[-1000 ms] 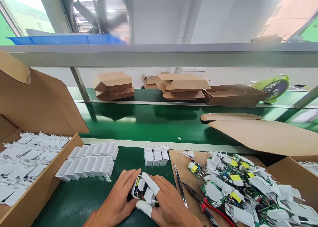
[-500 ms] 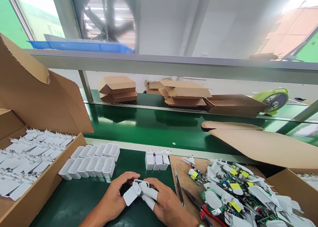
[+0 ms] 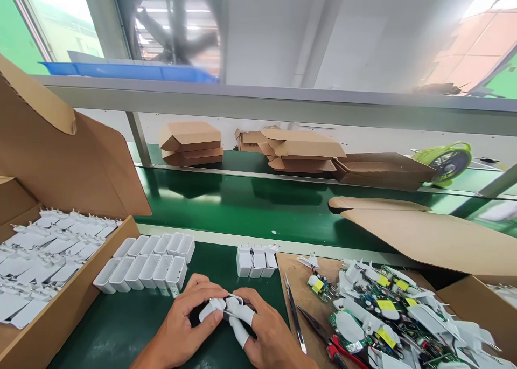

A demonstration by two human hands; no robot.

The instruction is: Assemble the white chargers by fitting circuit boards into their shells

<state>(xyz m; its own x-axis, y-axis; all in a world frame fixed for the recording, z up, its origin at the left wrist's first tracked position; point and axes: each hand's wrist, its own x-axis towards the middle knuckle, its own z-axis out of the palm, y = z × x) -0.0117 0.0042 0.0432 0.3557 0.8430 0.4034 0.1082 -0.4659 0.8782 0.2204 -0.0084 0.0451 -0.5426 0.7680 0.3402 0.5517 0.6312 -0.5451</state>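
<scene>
Over the green mat, my left hand [image 3: 188, 323] is closed on the left side of a small white plastic casing [image 3: 214, 306], its thumb pressed on a white flap. My right hand [image 3: 264, 326], with white covers on two fingertips, grips the same casing from the right. Fingers partly hide what is inside the casing. Two rows of open white cases [image 3: 141, 270] stand behind and left of my hands. A smaller group of white cases [image 3: 256, 261] with parts in them sits behind and to the right.
On the left is a carton [image 3: 76, 299] of white parts. Tweezers [image 3: 296, 315], red-handled pliers [image 3: 335, 350] and a heap of circuit boards with white covers [image 3: 388, 315] lie right. A green belt [image 3: 242, 202] runs behind.
My left thumb has come down onto the white flap, and the fingers of my left hand have closed further round the casing. The casing is now more hidden. The view has shifted slightly.
</scene>
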